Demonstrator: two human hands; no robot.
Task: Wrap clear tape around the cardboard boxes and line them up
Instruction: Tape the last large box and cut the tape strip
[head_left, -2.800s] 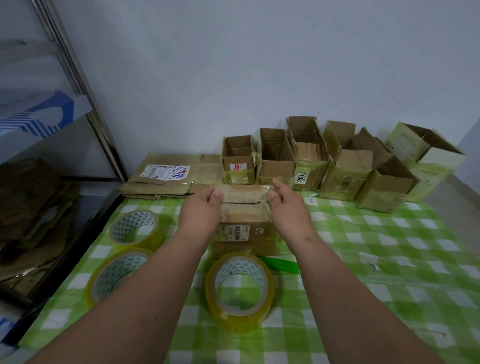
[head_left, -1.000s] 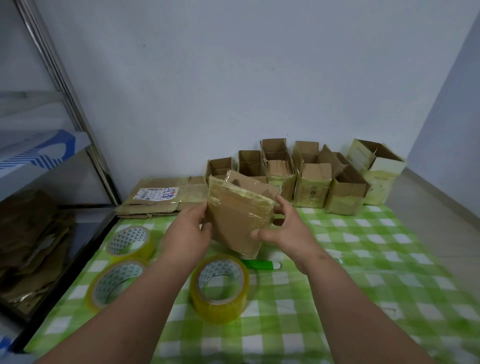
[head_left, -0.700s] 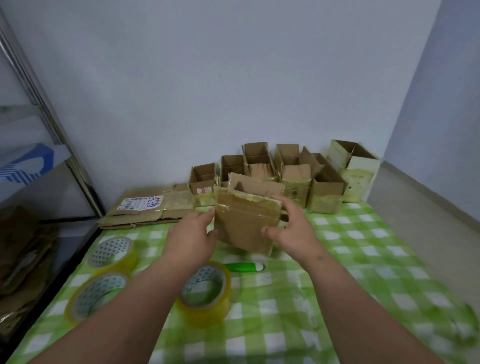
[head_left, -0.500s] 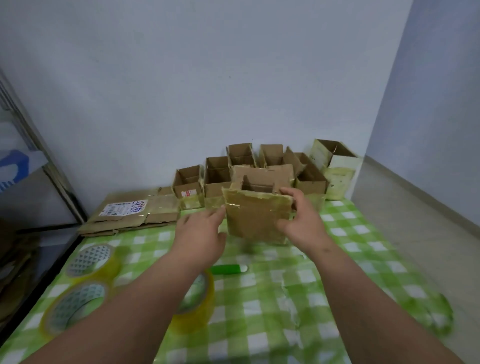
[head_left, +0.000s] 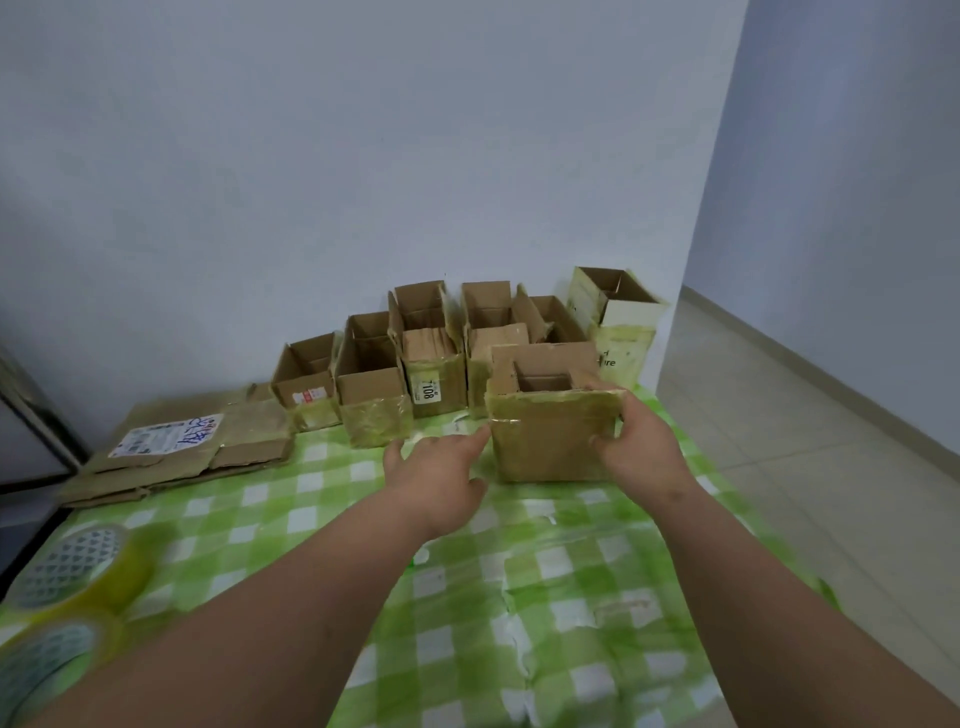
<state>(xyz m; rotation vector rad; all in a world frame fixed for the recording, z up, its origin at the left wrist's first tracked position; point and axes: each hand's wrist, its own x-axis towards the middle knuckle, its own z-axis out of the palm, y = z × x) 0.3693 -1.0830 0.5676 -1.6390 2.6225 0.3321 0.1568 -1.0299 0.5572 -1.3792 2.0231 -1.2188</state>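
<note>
I am at the lining-up step, by my reading. My right hand (head_left: 636, 447) grips the taped box (head_left: 550, 431) by its right side, fingers curled round the edge, thumb on the front face. The box stands upright with its open top up, on or just above the checked worktop (head_left: 519, 597), in front of the row (head_left: 415, 358) of open boxes along the wall. My left hand (head_left: 441, 467) holds nothing: its fingers are loosely stretched, the forefinger pointing at the box's lower left corner, touching it or nearly so; I cannot tell which. Flattened cartons (head_left: 187, 447) lie at the left, and two tape rolls (head_left: 67, 608) sit near the left edge, blurred. Next, I judge, the box must go back to join the row, probably at its right end, square with its neighbours. The gap there looks tight, so I would steer with both hands.
</note>
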